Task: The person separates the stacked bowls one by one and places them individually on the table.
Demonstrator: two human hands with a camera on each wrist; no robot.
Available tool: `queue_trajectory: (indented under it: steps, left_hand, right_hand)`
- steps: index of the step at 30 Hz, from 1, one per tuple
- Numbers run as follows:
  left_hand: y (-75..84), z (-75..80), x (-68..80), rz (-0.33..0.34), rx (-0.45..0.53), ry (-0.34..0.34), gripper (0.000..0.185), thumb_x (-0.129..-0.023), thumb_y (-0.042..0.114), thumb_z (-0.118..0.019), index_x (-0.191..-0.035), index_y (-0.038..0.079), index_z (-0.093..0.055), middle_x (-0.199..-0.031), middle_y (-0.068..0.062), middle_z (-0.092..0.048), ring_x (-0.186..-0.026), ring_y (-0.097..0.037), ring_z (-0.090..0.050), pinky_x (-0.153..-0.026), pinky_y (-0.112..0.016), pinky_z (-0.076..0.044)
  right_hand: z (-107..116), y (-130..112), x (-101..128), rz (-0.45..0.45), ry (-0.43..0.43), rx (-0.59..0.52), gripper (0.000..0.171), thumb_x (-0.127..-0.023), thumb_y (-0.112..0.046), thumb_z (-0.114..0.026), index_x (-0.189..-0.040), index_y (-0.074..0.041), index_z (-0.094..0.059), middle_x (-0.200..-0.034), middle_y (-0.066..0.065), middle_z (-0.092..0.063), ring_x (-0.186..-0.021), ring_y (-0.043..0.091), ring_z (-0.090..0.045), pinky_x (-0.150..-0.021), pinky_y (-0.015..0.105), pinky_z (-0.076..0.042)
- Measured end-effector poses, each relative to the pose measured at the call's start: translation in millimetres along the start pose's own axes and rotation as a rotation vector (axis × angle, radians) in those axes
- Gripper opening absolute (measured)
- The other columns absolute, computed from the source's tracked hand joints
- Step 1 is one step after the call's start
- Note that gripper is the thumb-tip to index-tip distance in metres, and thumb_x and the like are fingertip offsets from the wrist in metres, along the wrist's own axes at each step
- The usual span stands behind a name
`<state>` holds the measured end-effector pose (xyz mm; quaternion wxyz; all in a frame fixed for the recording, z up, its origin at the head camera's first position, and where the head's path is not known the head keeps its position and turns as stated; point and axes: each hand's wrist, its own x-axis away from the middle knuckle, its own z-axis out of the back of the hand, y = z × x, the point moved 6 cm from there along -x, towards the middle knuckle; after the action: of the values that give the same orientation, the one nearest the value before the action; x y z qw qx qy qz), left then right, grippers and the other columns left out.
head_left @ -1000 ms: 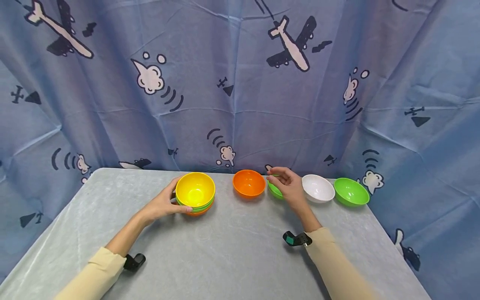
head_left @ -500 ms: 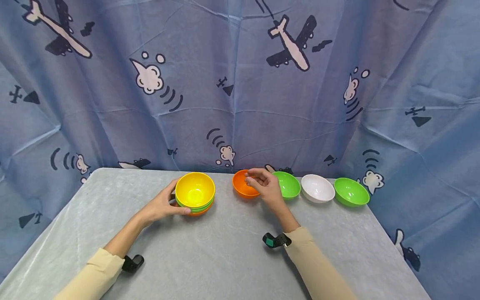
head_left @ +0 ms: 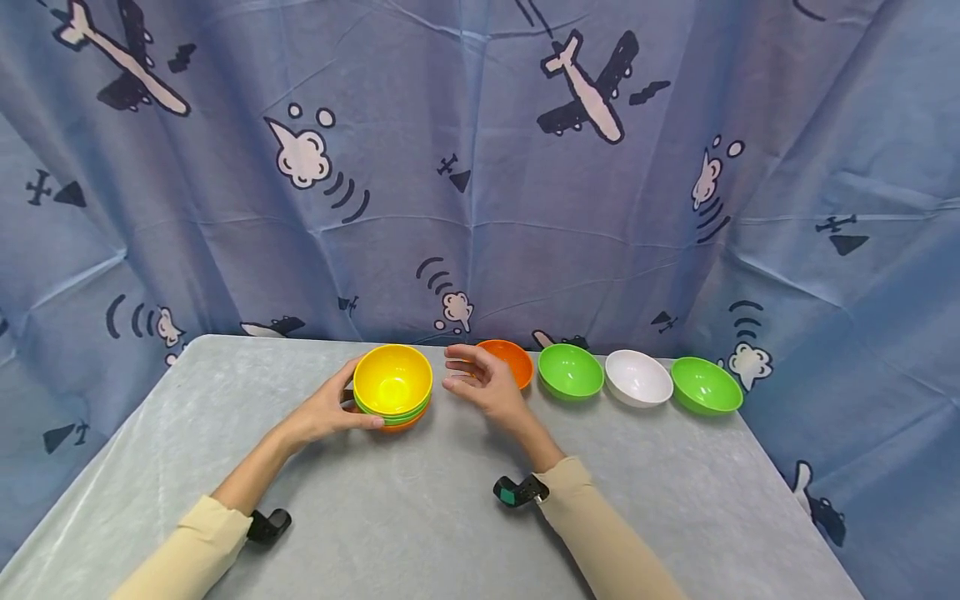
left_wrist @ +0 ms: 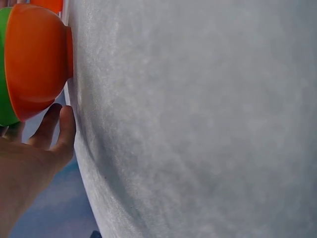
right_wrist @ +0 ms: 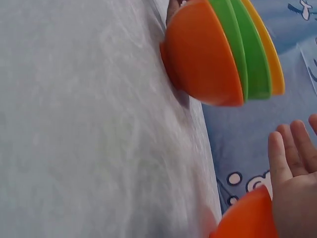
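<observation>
A stack of bowls stands on the table, with a yellow bowl (head_left: 393, 379) on top, two green bowls (right_wrist: 247, 54) under it and an orange bowl (right_wrist: 203, 54) at the bottom. My left hand (head_left: 322, 410) holds this stack from the left side, thumb at the front and fingers around the back. Between the stack and a separate orange bowl (head_left: 516, 360) is my right hand (head_left: 487, 387), its fingers loosely extended and holding nothing. It partly covers that orange bowl in the head view.
To the right along the table's back edge sit a green bowl (head_left: 571, 372), a white bowl (head_left: 638, 379) and another green bowl (head_left: 706, 387). A grey cloth covers the table (head_left: 405, 517). Behind it hangs a blue curtain (head_left: 375, 275) with airplane prints.
My right hand has moved left from the nearer green bowl, past the separate orange bowl, toward the stack. My left hand and the bowls have stayed in place.
</observation>
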<state>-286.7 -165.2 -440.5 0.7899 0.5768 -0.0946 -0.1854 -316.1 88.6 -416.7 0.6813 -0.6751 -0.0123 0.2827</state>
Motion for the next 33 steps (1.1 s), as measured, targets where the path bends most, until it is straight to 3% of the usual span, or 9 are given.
queue_trajectory:
  steps: [5, 12, 16, 22, 27, 33]
  left_hand:
    - [-0.3, -0.7, 0.2, -0.001, 0.0, 0.001, 0.101, -0.083, 0.015, -0.087, -0.16, 0.008, -0.022, -0.156, -0.018, -0.033, -0.135, -0.045, -0.043, -0.107, -0.057, -0.038]
    - [0.5, -1.4, 2.7, -0.013, -0.009, -0.001, 0.098, -0.084, 0.015, -0.087, -0.159, 0.007, -0.025, -0.153, -0.02, -0.036, -0.132, -0.046, -0.045, -0.106, -0.057, -0.039]
    - [0.6, -1.6, 4.9, -0.021, -0.001, -0.001, 0.098, -0.083, 0.013, -0.087, -0.159, 0.008, -0.025, -0.153, -0.02, -0.036, -0.13, -0.046, -0.047, -0.105, -0.057, -0.041]
    - [-0.3, -2.7, 5.5, -0.012, -0.003, 0.01, 0.099, -0.083, 0.014, -0.087, -0.16, 0.01, -0.025, -0.153, -0.019, -0.037, -0.129, -0.045, -0.049, -0.105, -0.055, -0.042]
    - [-1.6, -2.4, 6.7, 0.003, 0.001, 0.018, 0.1, -0.083, 0.013, -0.087, -0.16, 0.009, -0.023, -0.153, -0.02, -0.036, -0.127, -0.044, -0.051, -0.102, -0.052, -0.045]
    - [-2.0, -3.0, 6.7, 0.0, -0.014, 0.016, 0.1, -0.084, 0.013, -0.086, -0.16, 0.006, -0.022, -0.153, -0.022, -0.035, -0.126, -0.044, -0.052, -0.099, -0.049, -0.048]
  right_hand:
    - [-14.7, 1.0, -2.1, -0.003, -0.048, 0.039, 0.063, -0.086, 0.011, -0.077, -0.143, 0.006, -0.05, -0.14, 0.019, -0.054, -0.131, 0.043, -0.049, -0.106, 0.049, -0.043]
    - [-33.8, 6.7, -4.7, 0.034, -0.151, 0.055, 0.087, -0.08, 0.016, -0.079, -0.153, 0.008, -0.032, -0.151, 0.029, -0.039, -0.139, 0.041, -0.04, -0.109, 0.053, -0.036]
    - [-42.2, 13.2, -7.4, 0.019, -0.203, 0.083, 0.098, -0.078, 0.011, -0.084, -0.158, 0.002, -0.028, -0.157, 0.02, -0.035, -0.143, 0.032, -0.037, -0.112, 0.047, -0.035]
    - [-51.5, 19.4, -9.7, -0.028, -0.244, 0.136, 0.106, -0.078, -0.01, -0.091, -0.162, -0.01, -0.025, -0.16, 0.002, -0.033, -0.144, 0.019, -0.034, -0.113, 0.039, -0.033]
    - [-57.0, 24.0, -12.9, -0.055, -0.238, 0.154, 0.11, -0.078, -0.017, -0.092, -0.163, -0.017, -0.022, -0.158, -0.002, -0.035, -0.141, 0.016, -0.038, -0.113, 0.037, -0.034]
    - [-58.9, 25.5, -15.2, -0.074, -0.209, 0.16, 0.109, -0.075, -0.012, -0.093, -0.161, -0.022, -0.027, -0.152, -0.002, -0.042, -0.133, 0.016, -0.046, -0.108, 0.032, -0.039]
